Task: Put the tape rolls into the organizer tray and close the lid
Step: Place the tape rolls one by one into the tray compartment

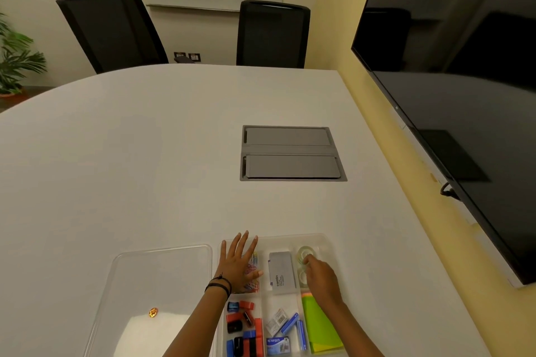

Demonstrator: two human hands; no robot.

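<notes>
Where the white surface (145, 153) lies nearest the camera, a clear organizer tray (329, 242) sits with its lid (162, 275) off, flat just to its left. Near compartments hold green sticky notes (319, 324) and staple boxes (278, 345). Left grip (237, 267): fingers straight and spread, flat on the far-left compartment, holding nothing. Right grip (321, 278): fingers curled, tips at one of two tape rolls (302, 253) in the far-right compartment; actual hold cannot be determined. Beyond: a grey hatch (293, 153), then two black chairs (272, 35).
</notes>
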